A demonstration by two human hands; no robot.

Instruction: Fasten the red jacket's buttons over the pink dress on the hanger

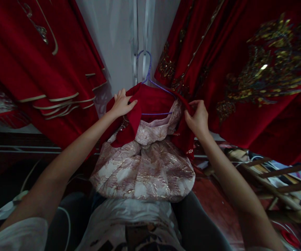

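In front of my lap a small red jacket (152,99) and a pale pink brocade dress (150,167) hang together on a purple wire hanger (149,66). The jacket lies over the dress's shoulders, its front parted so the dress's bodice shows. My left hand (122,104) is closed on the jacket's left shoulder, thumb towards the collar; its fingertips are partly hidden by cloth. On the other side, my right hand (198,118) pinches the jacket's right edge between thumb and fingers. Small beaded ornaments (189,151) show on the jacket front.
Red garments with pale trim (61,96) hang at the left. More red garments with gold sequin embroidery (276,66) hang at the right. Metal rods (140,31) hold the hanger before a pale wall. A wooden rack (276,184) with assorted items stands at lower right.
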